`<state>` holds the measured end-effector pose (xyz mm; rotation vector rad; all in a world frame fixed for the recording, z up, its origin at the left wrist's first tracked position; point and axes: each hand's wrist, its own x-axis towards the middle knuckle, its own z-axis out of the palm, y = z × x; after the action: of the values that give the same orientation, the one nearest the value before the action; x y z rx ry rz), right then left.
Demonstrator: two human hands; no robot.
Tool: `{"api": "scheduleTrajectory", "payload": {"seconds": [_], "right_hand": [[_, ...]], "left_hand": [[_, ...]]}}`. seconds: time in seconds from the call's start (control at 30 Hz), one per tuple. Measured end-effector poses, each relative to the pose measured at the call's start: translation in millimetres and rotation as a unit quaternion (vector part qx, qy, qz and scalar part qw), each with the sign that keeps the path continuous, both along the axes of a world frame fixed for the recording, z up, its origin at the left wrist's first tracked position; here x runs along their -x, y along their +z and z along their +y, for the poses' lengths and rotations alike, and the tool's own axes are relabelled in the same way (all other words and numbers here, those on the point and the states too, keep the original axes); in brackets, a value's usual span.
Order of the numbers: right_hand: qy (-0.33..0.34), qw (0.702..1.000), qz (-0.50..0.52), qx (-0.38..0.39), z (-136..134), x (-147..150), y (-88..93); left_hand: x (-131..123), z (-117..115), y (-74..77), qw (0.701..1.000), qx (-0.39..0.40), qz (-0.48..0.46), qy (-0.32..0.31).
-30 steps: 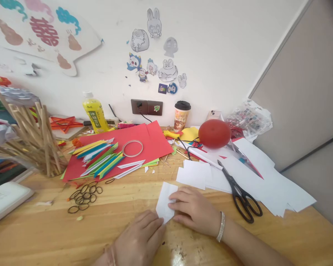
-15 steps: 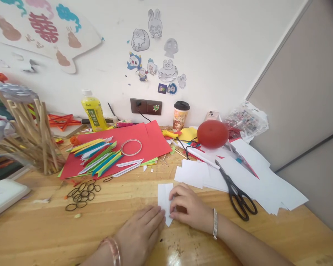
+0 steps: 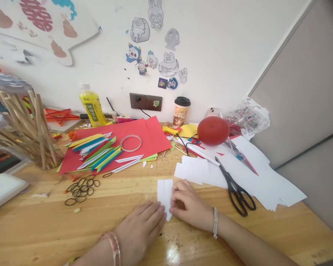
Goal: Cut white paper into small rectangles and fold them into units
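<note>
A small white paper (image 3: 164, 192), folded to a point at its near end, lies on the wooden table. Its upper part shows a lengthwise crease. My left hand (image 3: 141, 226) rests flat, fingers stretched out, with the fingertips on the paper's lower left. From the right, my right hand (image 3: 189, 203) has its fingers curled and its thumb and fingertips pinching the paper's right edge. The fingers partly cover that edge. Just beyond the right hand is a stack of white paper pieces (image 3: 191, 170).
Black scissors (image 3: 235, 190) lie at the right on white sheets (image 3: 262, 184). Several black rubber bands (image 3: 81, 188) are at the left. Folded coloured strips (image 3: 96, 151) and a bangle (image 3: 130, 143) lie on red paper (image 3: 152, 138). A lidded cup (image 3: 181, 112) and red balloon (image 3: 213, 131) stand behind.
The view has tilted slightly, so things sit a little higher in the picture. Both hands stay at the folded paper with little visible movement.
</note>
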<state>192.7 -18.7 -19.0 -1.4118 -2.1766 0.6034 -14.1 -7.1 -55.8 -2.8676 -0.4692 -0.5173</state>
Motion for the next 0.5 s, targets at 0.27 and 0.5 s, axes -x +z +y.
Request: {"api": "scheduleTrajectory", "payload": {"seconds": [0.27, 0.5], "right_hand": [[0.002, 1.000, -0.011, -0.007, 0.9, -0.6, -4.6], [-0.009, 1.000, -0.023, -0.015, -4.1, 5.1, -1.7]], "left_hand": [[-0.7, 1.6, 5.7, 1.000, 0.003, 0.008, -0.024], [-4.0, 1.5, 10.9, 0.999, 0.018, 0.025, -0.023]]}}
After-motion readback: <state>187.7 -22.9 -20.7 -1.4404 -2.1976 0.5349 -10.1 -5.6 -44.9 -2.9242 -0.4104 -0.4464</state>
